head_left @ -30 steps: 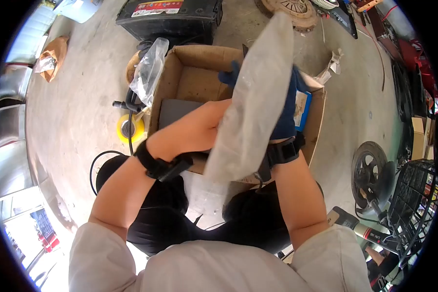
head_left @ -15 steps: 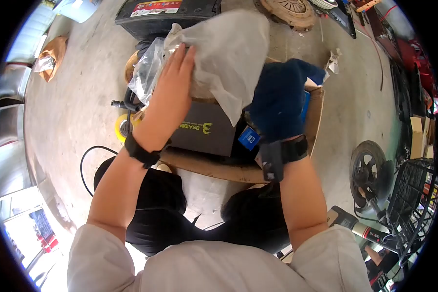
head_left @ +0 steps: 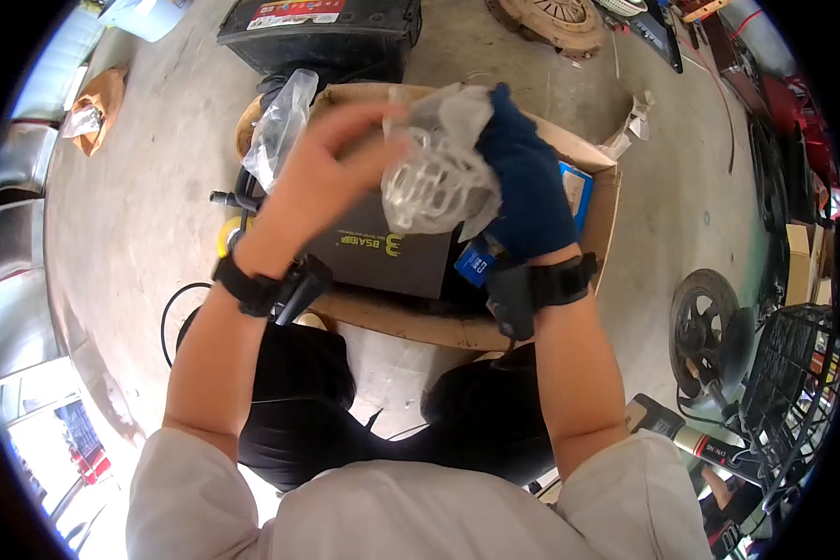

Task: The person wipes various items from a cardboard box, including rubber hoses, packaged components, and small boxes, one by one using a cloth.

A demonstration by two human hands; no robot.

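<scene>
Above the cardboard box (head_left: 457,332) hangs a clear plastic bag (head_left: 439,177), bunched up around something whitish with a lattice look. My right hand (head_left: 525,182), in a dark blue glove, grips the bag at its right side. Bare and blurred, my left hand (head_left: 331,177) has its fingers apart at the bag's left side; whether they touch it cannot be told. Under the hands, a dark grey box with yellow-green lettering (head_left: 392,257) lies in the cardboard box, beside a small blue box (head_left: 474,265) and a blue-edged packet (head_left: 575,194).
A black battery (head_left: 317,42) stands beyond the box. Left of the box are another clear bag (head_left: 280,131), yellow tape (head_left: 229,235) and a black hose (head_left: 224,198). A rusty clutch disc (head_left: 555,21) lies at the top, a wheel (head_left: 705,327) and black basket (head_left: 789,383) at the right.
The spread-out bag is now bunched up smaller between my hands, showing a lattice-like shape. My left hand has moved slightly down and left, its fingers now turned to the right.
</scene>
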